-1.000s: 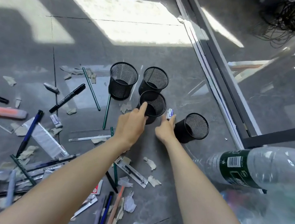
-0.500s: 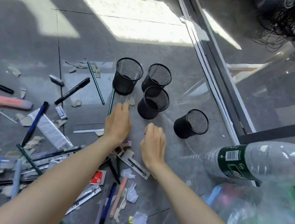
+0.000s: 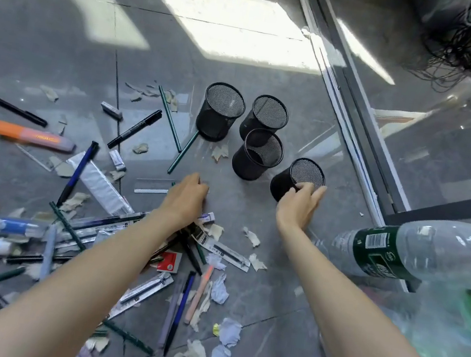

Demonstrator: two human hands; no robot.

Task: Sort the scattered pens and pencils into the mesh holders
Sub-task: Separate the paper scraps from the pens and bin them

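Four black mesh holders stand on the grey floor: one (image 3: 221, 111) at the back left, one (image 3: 265, 116) beside it, one (image 3: 257, 154) in front, and one (image 3: 300, 178) to the right. My right hand (image 3: 300, 207) grips the near rim of the rightmost holder. My left hand (image 3: 186, 198) rests knuckles-up on the floor with fingers curled down beside a clear ruler (image 3: 153, 186); what lies under them is hidden. Pens, pencils and markers lie scattered at the left, among them a green pencil (image 3: 183, 151), a black marker (image 3: 135, 129) and a blue pen (image 3: 77, 174).
A plastic water bottle (image 3: 417, 252) and a green bag (image 3: 447, 338) lie at the right. A glass partition's metal frame (image 3: 355, 116) runs diagonally behind the holders. Torn paper scraps, small erasers (image 3: 207, 216) and an orange highlighter (image 3: 33, 136) litter the floor.
My right hand went from the floor up to the rightmost holder, which now stands closer to the other three. My left hand stayed low on the floor near the ruler.
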